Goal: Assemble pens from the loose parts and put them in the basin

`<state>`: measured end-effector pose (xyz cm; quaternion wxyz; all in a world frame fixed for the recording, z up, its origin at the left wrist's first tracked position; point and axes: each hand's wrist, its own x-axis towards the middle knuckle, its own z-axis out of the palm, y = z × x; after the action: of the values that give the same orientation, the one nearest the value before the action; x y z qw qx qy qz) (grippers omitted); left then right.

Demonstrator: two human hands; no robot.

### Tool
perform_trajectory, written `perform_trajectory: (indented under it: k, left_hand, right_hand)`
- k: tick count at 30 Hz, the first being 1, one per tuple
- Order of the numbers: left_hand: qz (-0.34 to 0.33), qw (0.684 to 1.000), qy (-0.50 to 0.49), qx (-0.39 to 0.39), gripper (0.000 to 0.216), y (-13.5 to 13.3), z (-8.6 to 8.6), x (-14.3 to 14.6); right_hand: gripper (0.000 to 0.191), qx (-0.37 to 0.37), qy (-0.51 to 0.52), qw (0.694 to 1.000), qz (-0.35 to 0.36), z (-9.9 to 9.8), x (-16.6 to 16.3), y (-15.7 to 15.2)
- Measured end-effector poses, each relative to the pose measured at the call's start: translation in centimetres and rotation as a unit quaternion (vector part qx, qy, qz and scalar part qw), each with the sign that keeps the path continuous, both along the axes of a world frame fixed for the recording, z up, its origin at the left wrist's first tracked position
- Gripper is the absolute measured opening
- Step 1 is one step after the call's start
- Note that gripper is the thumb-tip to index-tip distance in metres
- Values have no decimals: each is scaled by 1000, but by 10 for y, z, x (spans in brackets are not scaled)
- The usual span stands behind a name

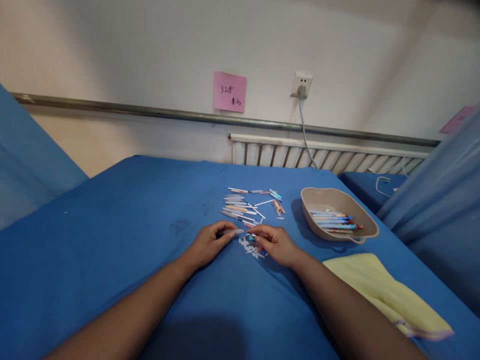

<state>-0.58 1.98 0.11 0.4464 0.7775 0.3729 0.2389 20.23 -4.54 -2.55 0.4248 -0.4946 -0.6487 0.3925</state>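
Note:
My left hand (210, 243) is closed around a pale pen barrel (235, 231) that points to the right. Close by, the fingers of my right hand (276, 243) are pinched near the barrel's end, on something too small to make out. Under and between the hands lies a heap of small white pieces (248, 246), with a bit of teal beside my right fingers. Beyond them, several pen barrels (234, 208) lie in a rough row, with thin white refills (257, 210) across and next to them. Orange-brown pen parts (277, 207) and teal ones (275, 195) lie to their right.
A beige basin (311, 196) with several pens (333, 220) inside stands at the right. A yellow cloth (378, 290) lies in front of it. Blue sheeting (112, 240) covers the surface. Behind are a metal rail (157, 112), a radiator (277, 150) and a plugged-in socket (301, 85).

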Motion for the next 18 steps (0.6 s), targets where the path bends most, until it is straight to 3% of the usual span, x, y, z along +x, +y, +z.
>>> perform_trajectory:
  k: [18]
  left_hand:
    - [-7,1000,-11,-2,28,0,-2,-1]
  right_hand:
    - [28,-1,-18,1000,11,-1,0,-1]
